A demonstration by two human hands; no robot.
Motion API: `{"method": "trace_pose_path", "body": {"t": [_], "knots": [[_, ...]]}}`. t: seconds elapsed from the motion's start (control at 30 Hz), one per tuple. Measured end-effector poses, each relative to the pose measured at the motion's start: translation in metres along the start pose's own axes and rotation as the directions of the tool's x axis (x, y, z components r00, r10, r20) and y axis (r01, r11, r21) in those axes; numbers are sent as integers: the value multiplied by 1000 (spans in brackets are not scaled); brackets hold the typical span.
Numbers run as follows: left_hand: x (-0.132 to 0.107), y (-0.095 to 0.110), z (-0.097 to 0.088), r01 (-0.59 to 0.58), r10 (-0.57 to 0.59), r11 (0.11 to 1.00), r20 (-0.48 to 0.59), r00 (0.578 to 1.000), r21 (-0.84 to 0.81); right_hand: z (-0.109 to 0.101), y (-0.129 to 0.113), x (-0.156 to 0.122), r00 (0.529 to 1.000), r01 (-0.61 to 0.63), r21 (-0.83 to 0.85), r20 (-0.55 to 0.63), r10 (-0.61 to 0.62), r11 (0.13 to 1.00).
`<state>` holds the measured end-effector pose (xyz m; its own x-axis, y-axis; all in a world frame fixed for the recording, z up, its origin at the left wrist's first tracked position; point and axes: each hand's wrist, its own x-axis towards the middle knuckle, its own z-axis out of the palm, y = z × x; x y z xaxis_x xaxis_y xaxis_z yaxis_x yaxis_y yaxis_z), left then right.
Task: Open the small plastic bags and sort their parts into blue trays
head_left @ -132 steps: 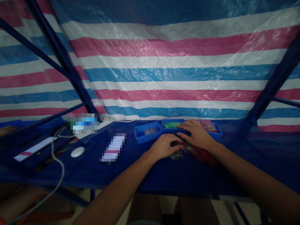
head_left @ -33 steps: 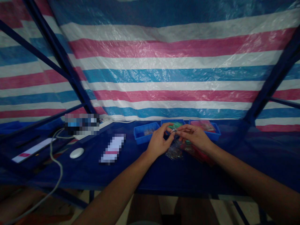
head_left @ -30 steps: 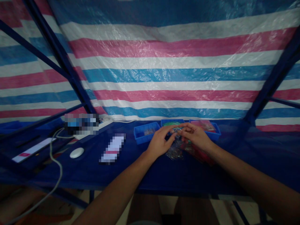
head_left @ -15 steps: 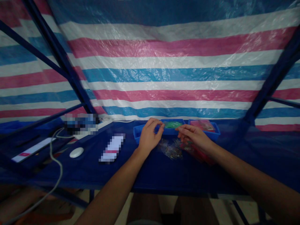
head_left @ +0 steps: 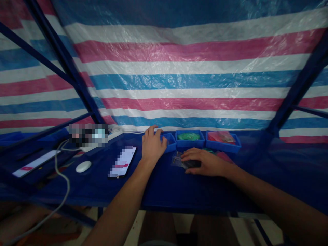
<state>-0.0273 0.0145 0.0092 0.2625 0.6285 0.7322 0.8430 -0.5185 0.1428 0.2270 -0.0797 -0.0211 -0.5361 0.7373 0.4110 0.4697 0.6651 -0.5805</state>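
Observation:
My left hand (head_left: 152, 145) reaches over the leftmost blue tray (head_left: 170, 142), its fingers curled down over the tray's left part; what they hold, if anything, is hidden. My right hand (head_left: 203, 161) lies flat, fingers stretched left, on clear plastic bags (head_left: 179, 160) lying on the blue table. The middle blue tray (head_left: 190, 141) holds green pieces. The right blue tray (head_left: 222, 145) holds red packets. A few red packets (head_left: 223, 156) lie beside my right wrist.
A phone (head_left: 123, 161) lies left of my left arm. A white mouse (head_left: 83, 166) and a grey cable (head_left: 63, 177) sit further left, beside a tablet (head_left: 33, 164). A striped tarp hangs behind the table. Dark blue frame poles stand at both sides.
My hands were together over the trays pinching a small piece. My left hand has moved left onto the leftmost tray. My right hand has dropped flat onto the plastic bags.

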Motion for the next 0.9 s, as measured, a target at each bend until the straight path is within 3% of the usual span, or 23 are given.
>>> {"method": "trace_pose_path", "body": {"t": [0.13,0.23,0.33,0.6,0.9], "knots": [[0,13,-3,-143,133,970,-62,989,-198,1,6,2,999,-31,-14,-23,31,999],[-3,29,-1,-259,254,882,-64,965,-393,1,9,2,994,-79,-33,-85,76,996],[-8,43,2,-300,336,801,-25,942,-518,-1,11,4,975,-127,16,-180,128,992],[-15,54,5,-217,353,749,101,930,-626,-9,18,7,876,-208,321,-359,322,924],[-20,54,21,-119,322,775,226,919,-621,-14,11,9,798,-164,553,-413,439,817]]}}
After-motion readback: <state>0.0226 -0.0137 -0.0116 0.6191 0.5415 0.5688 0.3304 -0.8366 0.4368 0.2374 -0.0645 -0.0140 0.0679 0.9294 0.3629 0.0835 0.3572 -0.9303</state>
